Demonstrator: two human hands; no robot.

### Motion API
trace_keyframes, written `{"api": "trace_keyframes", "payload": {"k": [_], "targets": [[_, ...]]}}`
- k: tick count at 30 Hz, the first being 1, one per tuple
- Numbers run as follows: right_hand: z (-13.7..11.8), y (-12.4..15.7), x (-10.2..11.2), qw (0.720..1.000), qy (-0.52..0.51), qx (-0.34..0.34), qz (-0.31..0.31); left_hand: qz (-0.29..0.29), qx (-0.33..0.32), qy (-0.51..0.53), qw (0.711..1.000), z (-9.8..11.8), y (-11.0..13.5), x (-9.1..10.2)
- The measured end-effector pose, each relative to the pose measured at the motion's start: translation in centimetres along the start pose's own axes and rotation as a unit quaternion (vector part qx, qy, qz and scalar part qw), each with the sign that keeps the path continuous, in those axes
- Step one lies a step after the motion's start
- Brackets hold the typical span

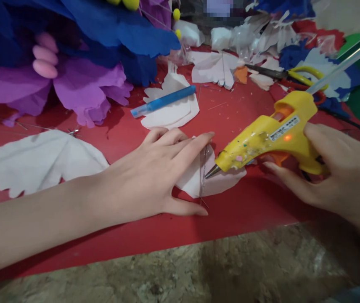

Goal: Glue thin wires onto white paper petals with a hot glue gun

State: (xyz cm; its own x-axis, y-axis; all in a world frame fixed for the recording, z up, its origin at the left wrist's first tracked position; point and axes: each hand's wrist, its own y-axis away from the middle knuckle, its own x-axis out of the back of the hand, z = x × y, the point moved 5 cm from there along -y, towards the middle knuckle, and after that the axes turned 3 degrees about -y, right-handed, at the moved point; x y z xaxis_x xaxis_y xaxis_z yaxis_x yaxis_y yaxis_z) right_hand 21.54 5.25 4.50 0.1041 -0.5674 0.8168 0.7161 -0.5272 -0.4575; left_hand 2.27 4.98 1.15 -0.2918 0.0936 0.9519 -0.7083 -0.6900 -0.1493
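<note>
My left hand (157, 172) lies flat with fingers stretched out, pressing a white paper petal (221, 181) and a thin wire (202, 168) onto the red sheet (246, 210). My right hand (334, 172) is closed around a yellow hot glue gun (271, 134). The gun's metal nozzle (212, 171) touches the petal beside the wire, just past my left fingertips. A clear glue stick (344, 63) juts from the back of the gun.
Large blue and purple paper flowers (82, 63) fill the upper left. White petal cutouts (41, 160) lie left and centre, one under a blue pen (164, 101). Yellow-handled scissors (293, 75) and paper scraps lie at the back right. A bare stone-like edge (230, 269) runs along the front.
</note>
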Motion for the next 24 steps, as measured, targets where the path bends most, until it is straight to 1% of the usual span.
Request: {"api": "trace_keyframes", "payload": {"k": [4,10,15,17,19,22,24], "targets": [[-0.12,-0.17,-0.09,1.0,-0.009,0.002,-0.005,0.011,-0.007,0.004,1.0,0.03,0.03,-0.02],[-0.03,-0.11,0.0,1.0,-0.006,0.002,-0.009,-0.001,0.01,0.005,1.0,-0.19,-0.03,-0.21],[0.03,-0.13,0.04,1.0,0.003,0.01,-0.001,0.017,-0.009,-0.003,1.0,0.06,-0.01,-0.01],[0.12,-0.23,-0.04,1.0,0.007,0.002,0.001,0.027,-0.018,-0.006,0.999,0.12,0.04,0.01],[0.34,-0.32,-0.17,1.0,0.017,-0.021,-0.003,0.031,-0.018,-0.007,0.999,0.06,0.08,-0.06],[0.56,-0.27,-0.3,0.998,0.021,-0.051,-0.017,0.029,-0.013,-0.012,0.999,-0.02,0.06,-0.17],[0.47,-0.16,-0.19,0.998,0.015,-0.052,-0.016,0.024,-0.011,-0.014,1.0,-0.03,0.0,-0.22]]}}
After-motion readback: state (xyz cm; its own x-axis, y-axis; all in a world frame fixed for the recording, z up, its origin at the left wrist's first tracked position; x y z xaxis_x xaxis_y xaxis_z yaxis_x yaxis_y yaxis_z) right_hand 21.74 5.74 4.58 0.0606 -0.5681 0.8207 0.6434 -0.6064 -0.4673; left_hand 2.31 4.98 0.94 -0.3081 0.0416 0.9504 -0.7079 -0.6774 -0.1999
